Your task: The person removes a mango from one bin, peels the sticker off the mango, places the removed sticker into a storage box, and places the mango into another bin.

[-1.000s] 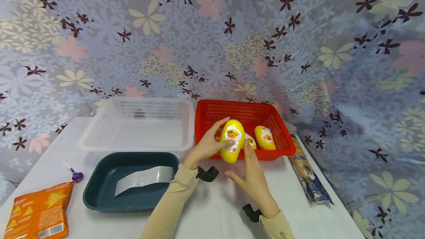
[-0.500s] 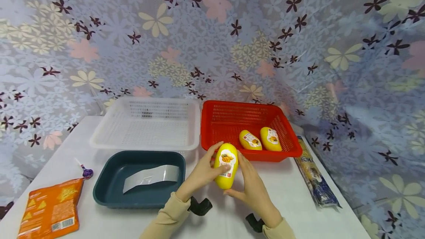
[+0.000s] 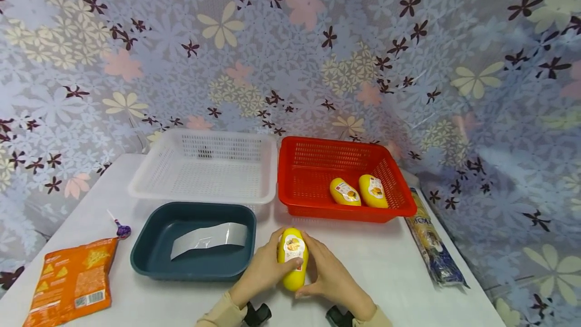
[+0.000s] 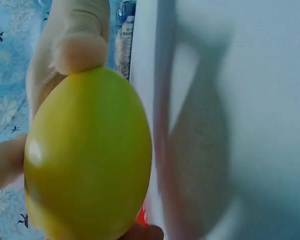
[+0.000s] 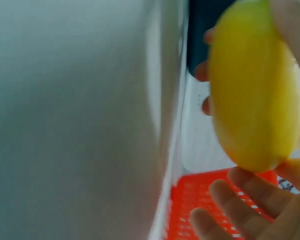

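Both hands hold a yellow mango (image 3: 290, 282) with a white fruit label, above the white table in front of the red basket (image 3: 297, 180). My left hand (image 3: 263, 270) grips it from the left, its thumb across the label. From the right, my right hand (image 3: 335, 277) holds the mango's ends between thumb and fingertips. In the left wrist view a thumb presses the top of the mango (image 4: 90, 155). The right wrist view has fingertips at the lower end of the mango (image 5: 255, 90). Inside the red basket lie two more labelled mangoes, one (image 3: 345, 192) beside the other (image 3: 373, 191).
A white basket (image 3: 213, 180) stands left of the red one. Before it sits a dark teal tub (image 3: 154, 272) holding a pale shiny strip (image 3: 211, 238). An orange snack bag (image 3: 72, 286) and a lollipop (image 3: 122, 230) lie at left. A long printed packet (image 3: 433, 246) lies at right.
Both hands have brought the mango from over the red basket's front edge toward the body and slightly left. The right hand has closed in on it. The two basket mangoes stay put.
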The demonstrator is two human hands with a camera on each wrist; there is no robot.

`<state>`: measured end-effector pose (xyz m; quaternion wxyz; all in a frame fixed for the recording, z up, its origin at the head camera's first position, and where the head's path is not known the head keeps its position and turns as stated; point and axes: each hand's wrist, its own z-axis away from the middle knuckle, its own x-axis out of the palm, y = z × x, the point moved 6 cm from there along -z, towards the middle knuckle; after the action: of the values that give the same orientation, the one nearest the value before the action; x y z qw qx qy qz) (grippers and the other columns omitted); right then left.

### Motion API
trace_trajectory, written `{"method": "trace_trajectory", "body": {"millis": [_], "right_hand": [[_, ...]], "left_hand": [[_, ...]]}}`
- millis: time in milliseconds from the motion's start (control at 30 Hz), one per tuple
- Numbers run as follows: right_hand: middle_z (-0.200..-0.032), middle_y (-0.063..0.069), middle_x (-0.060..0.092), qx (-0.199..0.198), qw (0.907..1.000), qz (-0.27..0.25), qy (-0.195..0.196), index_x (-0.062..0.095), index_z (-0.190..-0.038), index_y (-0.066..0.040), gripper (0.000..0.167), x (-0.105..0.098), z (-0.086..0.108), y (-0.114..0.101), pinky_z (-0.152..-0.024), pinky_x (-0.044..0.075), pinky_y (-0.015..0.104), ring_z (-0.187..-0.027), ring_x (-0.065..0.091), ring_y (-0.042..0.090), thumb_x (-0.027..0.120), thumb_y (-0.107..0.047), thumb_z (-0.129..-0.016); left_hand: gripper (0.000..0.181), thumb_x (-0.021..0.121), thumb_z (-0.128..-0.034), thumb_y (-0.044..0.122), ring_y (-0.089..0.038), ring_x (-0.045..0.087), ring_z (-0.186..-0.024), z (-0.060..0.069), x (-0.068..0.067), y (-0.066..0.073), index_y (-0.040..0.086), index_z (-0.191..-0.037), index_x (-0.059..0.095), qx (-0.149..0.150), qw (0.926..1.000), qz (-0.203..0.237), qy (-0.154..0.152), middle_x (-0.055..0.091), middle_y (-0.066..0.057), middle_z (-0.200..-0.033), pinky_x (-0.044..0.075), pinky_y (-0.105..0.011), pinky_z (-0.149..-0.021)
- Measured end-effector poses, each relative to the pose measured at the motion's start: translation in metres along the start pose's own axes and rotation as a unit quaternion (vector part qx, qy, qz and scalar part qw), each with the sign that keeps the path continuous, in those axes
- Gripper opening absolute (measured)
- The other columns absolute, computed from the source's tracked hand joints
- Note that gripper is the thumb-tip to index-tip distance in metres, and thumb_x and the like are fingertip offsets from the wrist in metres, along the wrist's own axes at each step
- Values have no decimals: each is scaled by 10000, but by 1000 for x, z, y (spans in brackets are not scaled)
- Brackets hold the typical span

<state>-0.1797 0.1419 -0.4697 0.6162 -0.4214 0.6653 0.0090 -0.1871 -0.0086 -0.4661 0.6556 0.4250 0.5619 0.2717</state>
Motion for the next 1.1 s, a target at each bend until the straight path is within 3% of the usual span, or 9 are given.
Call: {"method": "trace_trajectory", "body": {"millis": [200, 433, 533, 667, 833, 967, 1100], "right_hand": [[-1577, 96, 307, 553, 9909, -1072, -596, 174, -1557, -166, 1301, 18, 5, 18, -1099, 347, 569, -1386, 382, 306, 914, -478, -534], [-1574, 98, 291, 874, 9810, -1485, -889, 110, -1547, -335, 1309, 29, 14, 30, -1020, 367, 538, -1271, 391, 267, 931, -461, -535], [-1571, 80, 293, 993, 9789, -1588, -819, 137, -1535, -358, 1271, 30, 11, 31, -1018, 356, 546, -1273, 373, 269, 925, -461, -544], [-1566, 57, 299, 1080, 9772, -1668, -750, 158, -1523, -386, 1251, 31, 5, 29, -1015, 348, 550, -1274, 353, 271, 911, -451, -526], [-1553, 46, 317, 1126, 9757, -1720, -762, 177, -1525, -364, 1248, 31, 3, 28, -1010, 347, 518, -1263, 347, 258, 908, -434, -516], [-1569, 42, 295, 1191, 9744, -1738, -790, 171, -1529, -346, 1253, 30, 5, 29, -1034, 332, 517, -1298, 327, 252, 913, -410, -522], [-1576, 39, 280, 1178, 9738, -1762, -828, 156, -1528, -363, 1252, 30, 6, 29, -1045, 321, 518, -1310, 317, 246, 911, -415, -531]], "left_hand": [[820, 732, -793, 509, -209, 520, -853, 4, 6, -7, 59, -1410, 436, -234, 9978, -606, -99, 654, -141, -1018, 433, -333, -653], [809, 699, -794, 585, -168, 445, -831, 8, 14, -12, 83, -1398, 505, -196, 9960, -873, 7, 676, -121, -1036, 360, -252, -629], [813, 688, -809, 578, -200, 484, -895, 6, 13, -12, 49, -1398, 503, -124, 9958, -905, 94, 658, -150, -1112, 435, -303, -715], [752, 742, -796, 496, -224, 517, -965, 4, 8, -11, 7, -1329, 537, -85, 9964, -713, 440, 604, -143, -1140, 461, -366, -802], [446, 774, -800, 338, -104, 462, -732, 4, 2, -8, 42, -1057, 561, 30, 9958, -207, 886, 513, -35, -845, 373, -204, -628], [259, 717, -852, 283, -48, 417, -596, 0, 1, -9, 75, -895, 568, -39, 9961, 127, 872, 461, 35, -682, 337, -164, -533], [208, 695, -858, 264, -44, 416, -565, -1, 1, -8, 77, -830, 609, -204, 9954, 259, 895, 468, 46, -650, 330, -161, -507]]}}
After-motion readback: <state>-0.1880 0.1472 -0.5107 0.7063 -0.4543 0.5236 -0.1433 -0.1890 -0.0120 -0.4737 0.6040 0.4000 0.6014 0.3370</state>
